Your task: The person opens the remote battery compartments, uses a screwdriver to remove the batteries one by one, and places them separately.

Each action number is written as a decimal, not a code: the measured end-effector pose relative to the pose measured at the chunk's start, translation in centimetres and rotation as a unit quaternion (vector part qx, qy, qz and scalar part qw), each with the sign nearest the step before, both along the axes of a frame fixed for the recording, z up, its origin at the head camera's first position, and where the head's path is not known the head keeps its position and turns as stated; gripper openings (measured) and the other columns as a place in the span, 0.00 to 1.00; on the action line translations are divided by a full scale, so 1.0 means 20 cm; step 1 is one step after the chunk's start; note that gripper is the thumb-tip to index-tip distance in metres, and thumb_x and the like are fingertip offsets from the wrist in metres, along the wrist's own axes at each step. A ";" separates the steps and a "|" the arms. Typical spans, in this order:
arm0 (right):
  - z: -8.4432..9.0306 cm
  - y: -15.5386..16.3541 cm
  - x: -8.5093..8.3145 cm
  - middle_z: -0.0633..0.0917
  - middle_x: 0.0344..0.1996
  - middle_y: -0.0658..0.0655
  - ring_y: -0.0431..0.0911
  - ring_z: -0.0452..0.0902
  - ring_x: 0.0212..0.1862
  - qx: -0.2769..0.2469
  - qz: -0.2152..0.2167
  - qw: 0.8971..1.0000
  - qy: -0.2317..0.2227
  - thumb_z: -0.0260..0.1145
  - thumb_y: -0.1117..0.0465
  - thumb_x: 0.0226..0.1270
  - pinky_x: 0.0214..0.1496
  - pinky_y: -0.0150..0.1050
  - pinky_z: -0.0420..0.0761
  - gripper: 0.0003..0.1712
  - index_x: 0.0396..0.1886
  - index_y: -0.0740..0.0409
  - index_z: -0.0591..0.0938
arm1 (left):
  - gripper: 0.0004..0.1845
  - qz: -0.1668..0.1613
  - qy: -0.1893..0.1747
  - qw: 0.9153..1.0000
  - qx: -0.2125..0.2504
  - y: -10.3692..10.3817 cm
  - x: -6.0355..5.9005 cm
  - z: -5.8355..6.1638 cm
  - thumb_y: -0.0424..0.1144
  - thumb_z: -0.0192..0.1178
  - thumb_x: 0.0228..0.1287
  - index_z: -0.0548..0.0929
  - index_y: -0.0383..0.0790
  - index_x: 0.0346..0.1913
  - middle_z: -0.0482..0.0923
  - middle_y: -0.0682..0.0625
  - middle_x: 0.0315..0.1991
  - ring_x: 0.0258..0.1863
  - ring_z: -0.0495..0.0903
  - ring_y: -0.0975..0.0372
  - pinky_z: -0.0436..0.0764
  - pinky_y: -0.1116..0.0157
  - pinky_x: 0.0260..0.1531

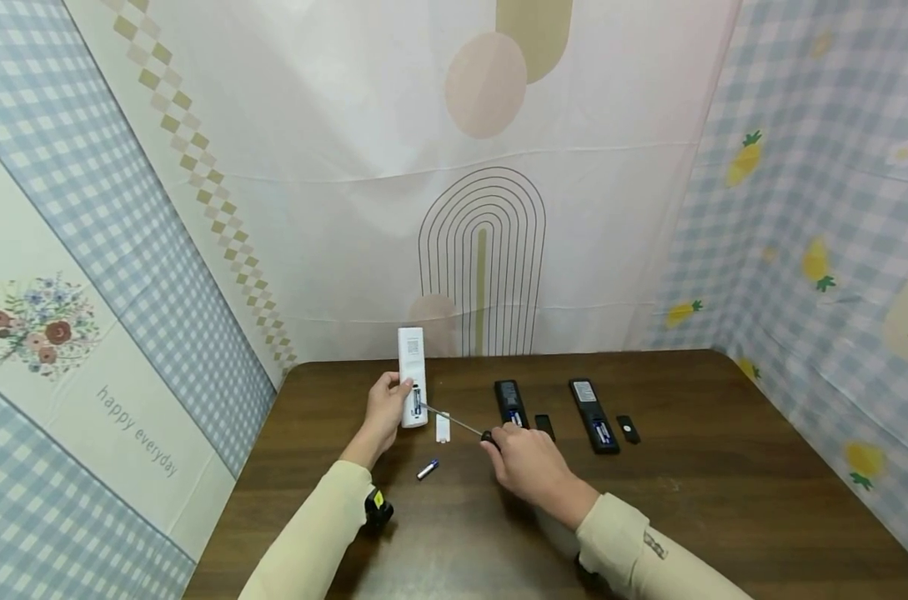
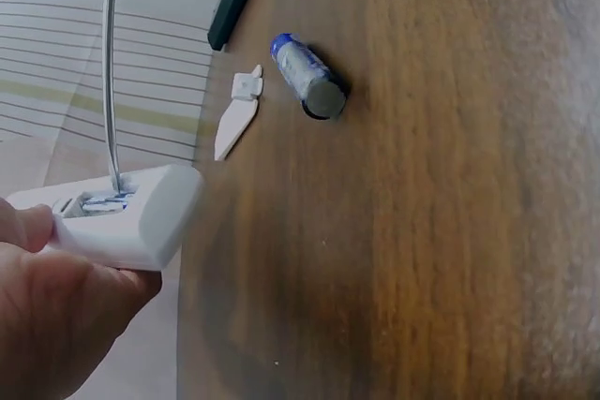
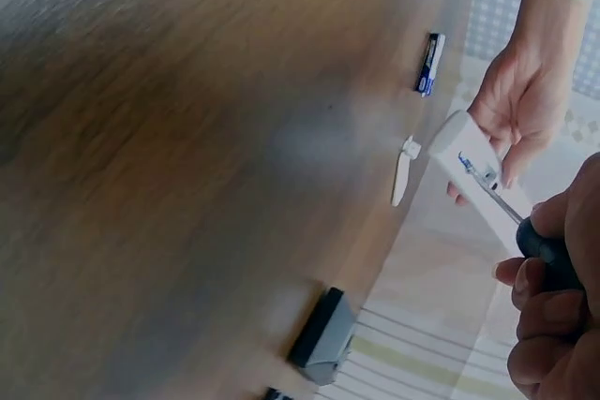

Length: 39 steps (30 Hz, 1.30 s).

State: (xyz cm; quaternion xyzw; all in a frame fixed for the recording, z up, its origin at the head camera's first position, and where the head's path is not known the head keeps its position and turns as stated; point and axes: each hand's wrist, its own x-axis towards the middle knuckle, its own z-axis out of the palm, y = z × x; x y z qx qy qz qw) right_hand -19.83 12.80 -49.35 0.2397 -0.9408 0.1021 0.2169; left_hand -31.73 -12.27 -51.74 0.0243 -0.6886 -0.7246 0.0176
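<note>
My left hand grips a white remote control and holds it up with its back facing me, thumb beside the uncovered battery compartment. A battery lies inside that compartment. In my right hand is a screwdriver, its dark handle wrapped by the fingers. The metal tip reaches into the compartment at the battery. On the table below, a white battery cover lies near the remote. A loose blue-and-silver battery sits closer to me, between the two arms.
Two black remotes, one in the middle and one to the right, lie back up with batteries showing. Beside each is a black cover, one partly behind my right hand, the other farther right. Patterned cloth hangs behind the brown table.
</note>
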 end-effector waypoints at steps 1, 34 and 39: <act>0.00 -0.01 0.00 0.80 0.22 0.47 0.37 0.68 0.19 0.004 0.001 1.000 0.007 0.71 0.52 0.76 0.20 0.30 0.67 0.15 0.29 0.53 0.84 | 0.10 -0.006 0.006 1.000 -0.001 0.00 0.00 0.00 0.36 0.56 0.83 0.76 0.31 0.54 0.88 0.30 0.53 0.42 0.87 0.57 0.87 0.60 0.42; 0.09 -0.04 -0.01 0.85 0.23 0.49 0.40 0.76 0.23 -0.004 -0.017 0.998 -0.057 0.68 0.53 0.78 0.26 0.39 0.80 0.17 0.27 0.54 0.84 | 0.12 0.014 -0.027 0.999 -0.038 0.05 -0.01 0.00 0.38 0.54 0.84 0.75 0.30 0.57 0.84 0.27 0.59 0.48 0.88 0.51 0.88 0.58 0.45; 0.09 -0.03 -0.01 0.86 0.24 0.49 0.39 0.75 0.23 -0.017 -0.026 0.997 -0.077 0.68 0.53 0.78 0.27 0.39 0.80 0.16 0.28 0.54 0.85 | 0.13 0.012 -0.031 0.999 -0.042 0.06 -0.01 0.00 0.38 0.54 0.84 0.75 0.30 0.58 0.83 0.26 0.60 0.49 0.88 0.50 0.88 0.57 0.45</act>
